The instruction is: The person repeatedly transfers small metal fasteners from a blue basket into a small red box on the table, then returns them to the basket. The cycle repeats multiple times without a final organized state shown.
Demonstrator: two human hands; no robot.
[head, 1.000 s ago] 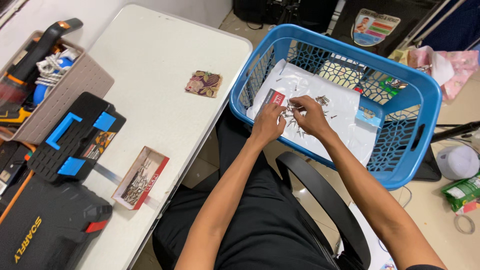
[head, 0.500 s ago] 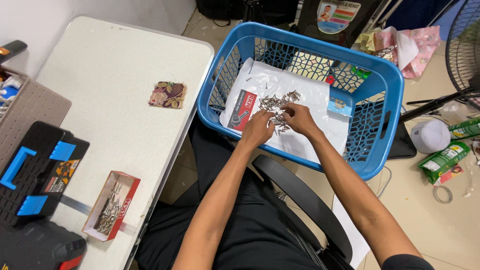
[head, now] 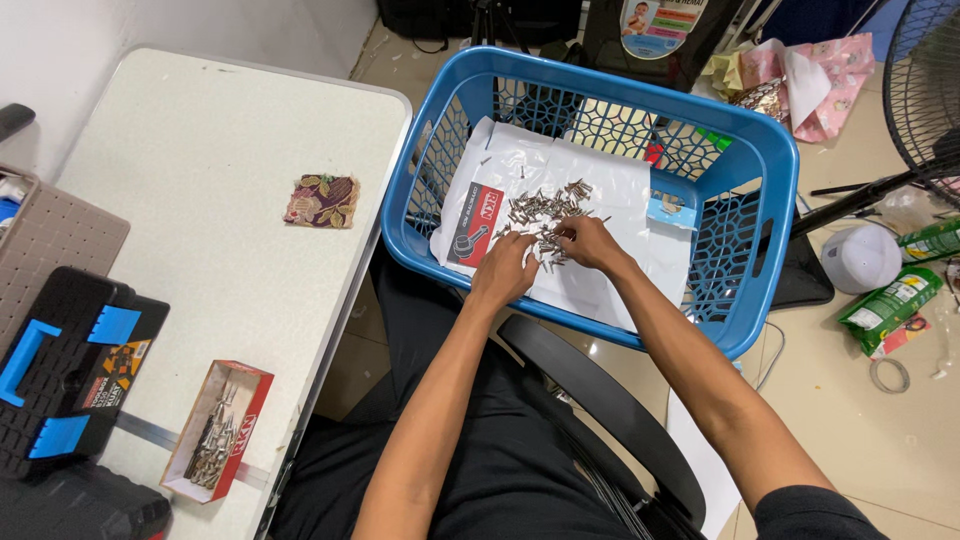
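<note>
Hands (head: 505, 268) (head: 588, 243), fingers pinching screws (head: 540, 208), beside red-black label (head: 475, 224) in blue basket (head: 765, 240).

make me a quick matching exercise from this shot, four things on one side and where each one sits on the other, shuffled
Things:
1. pile of small metal screws
2. patterned cloth square
3. open red box
4. black case with blue latches

Places:
A. near edge of the white table, right of the black case
B. on white paper inside the blue basket
C. left edge of the table
D. middle of the table, alone

Pairs: 1-B, 2-D, 3-A, 4-C
</note>
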